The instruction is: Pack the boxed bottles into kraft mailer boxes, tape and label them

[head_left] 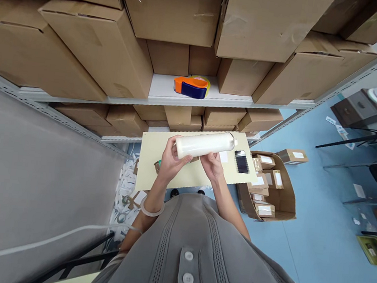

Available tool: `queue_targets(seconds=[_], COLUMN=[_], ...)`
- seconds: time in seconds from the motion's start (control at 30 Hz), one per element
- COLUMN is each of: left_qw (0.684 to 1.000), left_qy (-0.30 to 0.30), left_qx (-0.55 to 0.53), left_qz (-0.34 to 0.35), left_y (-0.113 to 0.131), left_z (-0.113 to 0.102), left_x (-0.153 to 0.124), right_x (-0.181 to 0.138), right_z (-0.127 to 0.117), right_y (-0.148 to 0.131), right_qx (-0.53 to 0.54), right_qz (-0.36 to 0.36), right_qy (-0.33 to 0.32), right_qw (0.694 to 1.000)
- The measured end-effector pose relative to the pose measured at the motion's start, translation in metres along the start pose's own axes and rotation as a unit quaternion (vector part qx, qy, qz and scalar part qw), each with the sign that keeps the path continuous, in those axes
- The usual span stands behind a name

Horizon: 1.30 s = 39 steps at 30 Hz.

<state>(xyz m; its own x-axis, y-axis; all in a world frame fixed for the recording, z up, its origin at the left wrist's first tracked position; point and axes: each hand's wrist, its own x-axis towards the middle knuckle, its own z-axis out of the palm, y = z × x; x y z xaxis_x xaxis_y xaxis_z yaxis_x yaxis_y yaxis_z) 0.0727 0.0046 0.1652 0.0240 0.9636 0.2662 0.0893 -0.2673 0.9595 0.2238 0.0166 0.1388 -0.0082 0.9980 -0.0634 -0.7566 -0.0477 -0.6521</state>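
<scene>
Left hand (171, 161) and right hand (213, 167) have fingers closed around a white bottle (205, 144) above the table (184, 178), with small parcels (274, 178) in an open carton (287, 202) nearby.

white bottle (205, 145): no legible text | parcel labels (264, 210): too small to read

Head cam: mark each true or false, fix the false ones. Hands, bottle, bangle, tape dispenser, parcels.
1. The left hand and right hand both hold the white bottle. True.
2. The bangle is on the right wrist. False: it is on the left wrist.
3. The tape dispenser sits on the floor. False: it sits on a shelf between cartons.
4. Parcels lie in an open cardboard box. True.
5. The white bottle stands upright. False: it is held nearly level.
</scene>
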Motion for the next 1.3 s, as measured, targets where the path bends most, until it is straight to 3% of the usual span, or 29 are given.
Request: queue_targets(seconds=[0.27,0.43,0.63,0.77,1.03,1.3], left_qw=[0.986,0.967,0.988,0.996,0.991,0.966], left_qy=[0.021,-0.04,-0.047,-0.079,-0.061,-0.022], left_qx=[0.125,0.2,0.141,0.019,-0.079,-0.22], left_qz=[0.109,0.155,0.034,-0.043,-0.09,-0.138], left_y=[-0.009,-0.017,-0.028,-0.031,-0.026,-0.055], left_z=[-0.005,-0.008,-0.008,-0.012,-0.016,-0.016], left_x=[0.0,0.001,-0.005,-0.009,-0.008,-0.008], right_x=[0.007,0.011,0.008,0.004,-0.003,-0.005], right_z=[0.004,-0.001,-0.006,-0.004,0.003,0.013], right_y=[-0.007,0.003,0.009,0.007,-0.001,-0.014], right_qx=[0.02,0.056,0.031,0.008,-0.066,-0.157], right_qz=[0.109,0.14,0.074,0.04,0.04,0.035], right_qy=[0.052,0.044,0.086,0.037,0.017,-0.032], right_qw=[0.992,0.988,0.993,0.999,0.997,0.986])
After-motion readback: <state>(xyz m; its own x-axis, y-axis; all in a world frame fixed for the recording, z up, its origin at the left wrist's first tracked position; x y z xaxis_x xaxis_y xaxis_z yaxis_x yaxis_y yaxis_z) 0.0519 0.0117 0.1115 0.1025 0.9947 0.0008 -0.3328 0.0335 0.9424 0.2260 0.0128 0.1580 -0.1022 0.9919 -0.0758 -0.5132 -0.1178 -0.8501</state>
